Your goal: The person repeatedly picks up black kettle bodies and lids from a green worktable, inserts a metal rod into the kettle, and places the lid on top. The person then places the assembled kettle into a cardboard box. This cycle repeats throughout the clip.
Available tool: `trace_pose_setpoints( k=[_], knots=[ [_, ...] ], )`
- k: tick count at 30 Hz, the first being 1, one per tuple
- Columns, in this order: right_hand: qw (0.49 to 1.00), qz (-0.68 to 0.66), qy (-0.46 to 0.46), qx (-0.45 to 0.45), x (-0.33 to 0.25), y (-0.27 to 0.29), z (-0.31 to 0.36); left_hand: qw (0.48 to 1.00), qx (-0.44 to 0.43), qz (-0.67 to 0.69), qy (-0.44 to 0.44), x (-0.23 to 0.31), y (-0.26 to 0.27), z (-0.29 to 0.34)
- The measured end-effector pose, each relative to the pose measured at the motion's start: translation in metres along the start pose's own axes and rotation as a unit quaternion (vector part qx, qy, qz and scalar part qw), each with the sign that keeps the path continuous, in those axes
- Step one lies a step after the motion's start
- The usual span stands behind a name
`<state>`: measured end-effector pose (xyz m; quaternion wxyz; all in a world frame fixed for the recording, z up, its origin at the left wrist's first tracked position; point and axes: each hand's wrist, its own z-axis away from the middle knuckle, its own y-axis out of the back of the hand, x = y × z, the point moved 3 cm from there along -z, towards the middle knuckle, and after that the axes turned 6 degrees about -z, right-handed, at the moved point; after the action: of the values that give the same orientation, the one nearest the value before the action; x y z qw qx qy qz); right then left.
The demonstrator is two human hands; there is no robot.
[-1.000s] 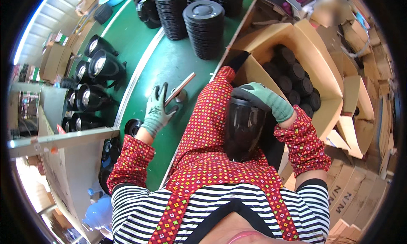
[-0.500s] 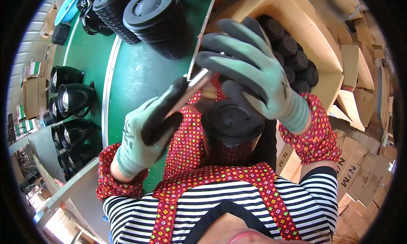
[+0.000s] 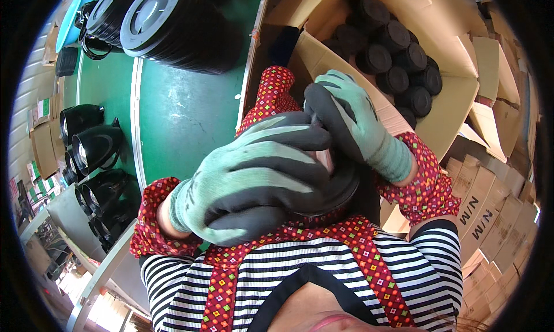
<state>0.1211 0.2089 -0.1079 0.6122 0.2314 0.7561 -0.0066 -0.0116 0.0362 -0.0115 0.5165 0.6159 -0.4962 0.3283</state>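
Both my hands wear green knit gloves with dark coated palms and fingers, and they meet over a round, lidded black pot [image 3: 347,186] at my lap. My left hand [image 3: 259,176] lies across the pot's top, fingers bent and pressed together. Below its fingertips a short piece of a slim shiny metal bar [image 3: 324,160] shows; the rest is covered. My right hand [image 3: 346,115] is closed beside the left fingertips, at the far right side of the pot. What its fingers hold is hidden. Most of the pot is under the gloves.
Stacked black round lids [image 3: 173,32] stand on the green worktable [image 3: 184,118] to the left. Black lamp-shaped housings [image 3: 95,150] line its far-left side. An open carton [image 3: 456,101] at the right holds several black round parts [image 3: 395,37]. Closed cartons [image 3: 485,211] are piled behind my right arm.
My left hand has moved right and turned over the pot, covering most of the bar. My right hand, spread before, has lowered and closed next to it. The view has shifted slightly.
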Motion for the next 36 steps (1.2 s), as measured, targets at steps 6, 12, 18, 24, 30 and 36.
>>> trace_pose_setpoints(
  k=[6, 12, 18, 24, 30, 36],
  knots=[
    [0.965, 0.261, -0.025, -0.011, -0.069, 0.015, 0.005, 0.933, 0.115, 0.340, 0.040, -0.041, -0.010, 0.045],
    [0.931, 0.353, -0.068, -0.069, -0.096, 0.024, 0.018, 0.913, 0.149, 0.361, 0.115, -0.065, -0.010, 0.048],
    [0.920, 0.370, -0.054, -0.117, -0.102, 0.025, 0.015, 0.937, 0.109, 0.188, 0.275, -0.033, 0.015, 0.043],
    [0.922, 0.363, -0.021, -0.134, -0.093, 0.022, 0.007, 0.919, 0.068, -0.330, 0.205, 0.010, 0.015, -0.014],
    [0.925, 0.339, -0.061, -0.161, -0.121, 0.017, 0.003, 0.930, 0.119, -0.311, 0.157, -0.043, -0.008, -0.007],
    [0.899, 0.375, -0.048, -0.221, -0.147, 0.009, -0.014, 0.976, 0.115, -0.175, 0.059, -0.110, -0.001, 0.003]
  ],
)
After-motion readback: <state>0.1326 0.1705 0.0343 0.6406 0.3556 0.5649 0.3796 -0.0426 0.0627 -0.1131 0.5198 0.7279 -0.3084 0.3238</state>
